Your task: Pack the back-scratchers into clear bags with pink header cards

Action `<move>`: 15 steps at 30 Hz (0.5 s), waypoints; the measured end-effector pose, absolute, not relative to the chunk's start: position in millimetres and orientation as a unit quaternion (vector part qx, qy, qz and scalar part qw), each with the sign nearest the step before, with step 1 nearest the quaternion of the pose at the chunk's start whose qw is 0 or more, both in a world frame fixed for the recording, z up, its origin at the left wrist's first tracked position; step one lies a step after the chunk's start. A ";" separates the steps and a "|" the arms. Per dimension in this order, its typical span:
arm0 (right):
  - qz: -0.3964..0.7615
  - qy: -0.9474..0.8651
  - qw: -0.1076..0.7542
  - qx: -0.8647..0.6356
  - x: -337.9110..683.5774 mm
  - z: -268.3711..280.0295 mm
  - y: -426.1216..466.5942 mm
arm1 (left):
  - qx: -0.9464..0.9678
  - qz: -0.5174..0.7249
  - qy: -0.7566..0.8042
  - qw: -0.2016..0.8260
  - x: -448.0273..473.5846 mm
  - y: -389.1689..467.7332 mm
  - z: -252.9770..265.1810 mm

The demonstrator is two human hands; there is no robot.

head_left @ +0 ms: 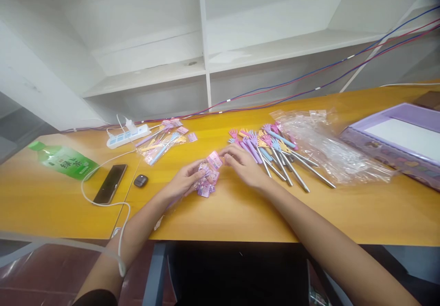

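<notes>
My left hand (185, 180) is closed around a bunch of small pink and purple printed cards (206, 189), with some clear plastic showing beneath the wrist. The fingers of my right hand (242, 163) are curled in a pinch at the edge of the topmost printed card (215, 159). Just past that hand lies a heap of hand-shaped back scratchers (271, 147) in pink, purple, blue and yellow, with metal rods. Several more back scratchers (165, 147) in clear wrappers rest at the back left, near a loose card (192, 137).
Clear plastic bags (330, 145) lie right of the heap, beside a purple case (398, 131). On the left are a green bottle (65, 160), a phone (110, 184), a black earbud case (140, 180) and a power strip (129, 136). A white cable (84, 186) crosses the table (247, 223).
</notes>
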State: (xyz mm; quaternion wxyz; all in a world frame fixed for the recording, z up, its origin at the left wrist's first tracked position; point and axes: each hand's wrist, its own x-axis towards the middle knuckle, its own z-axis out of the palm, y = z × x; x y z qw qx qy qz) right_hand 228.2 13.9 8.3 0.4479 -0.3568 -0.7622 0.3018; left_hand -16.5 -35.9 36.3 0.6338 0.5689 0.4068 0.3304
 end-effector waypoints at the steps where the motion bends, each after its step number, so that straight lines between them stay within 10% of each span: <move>1: 0.334 -0.754 0.441 -0.355 227.8 7.9 14.1 | 0.573 0.327 0.408 0.631 -17.1 -35.7 35.5; 15: 0.470 -0.554 0.562 -0.396 234.8 3.2 28.6 | 0.519 0.411 0.398 0.635 -22.3 -26.6 36.3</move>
